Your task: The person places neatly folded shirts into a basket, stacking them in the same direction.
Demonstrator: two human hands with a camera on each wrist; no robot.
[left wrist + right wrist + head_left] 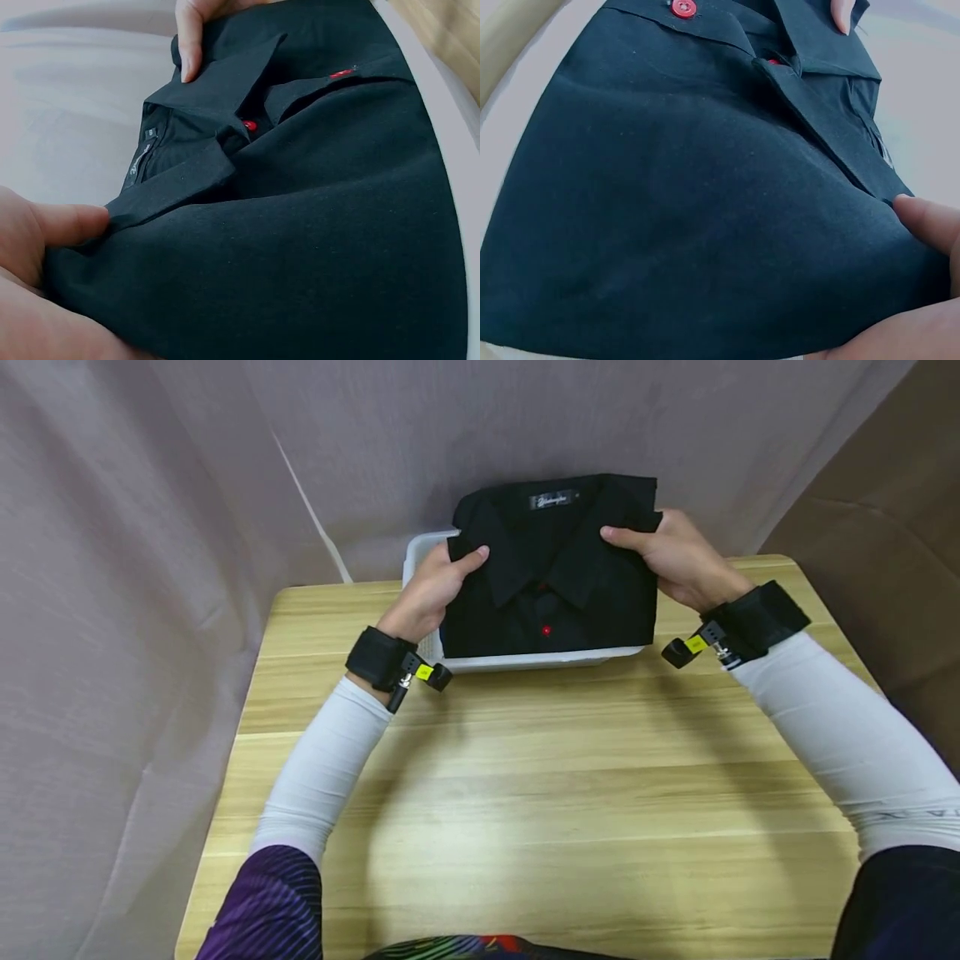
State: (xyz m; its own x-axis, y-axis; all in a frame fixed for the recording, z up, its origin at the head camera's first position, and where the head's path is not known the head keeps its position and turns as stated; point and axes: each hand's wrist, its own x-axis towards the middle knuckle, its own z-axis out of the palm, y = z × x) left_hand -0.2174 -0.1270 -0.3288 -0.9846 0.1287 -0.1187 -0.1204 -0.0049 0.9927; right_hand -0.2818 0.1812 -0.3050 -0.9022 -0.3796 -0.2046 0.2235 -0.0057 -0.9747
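Observation:
A folded black shirt [600, 610] with a collar, a neck label and red buttons lies over a white basket [517, 663], collar toward the back. My left hand [432, 591] grips its left shoulder edge, thumb on top and the other fingers hidden under the cloth. At the opposite shoulder, my right hand [688, 560] pinches the edge the same way. The left wrist view shows the shirt [300, 262] close up, with the left thumb beside the collar. In the right wrist view the shirt [667, 187] fills most of the basket's width.
The basket stands at the back of a wooden table [570, 810], close to a grey curtain [360, 460]. A brown panel [877, 543] rises at the right. A white cord or strip [311, 510] runs down the curtain left of the basket.

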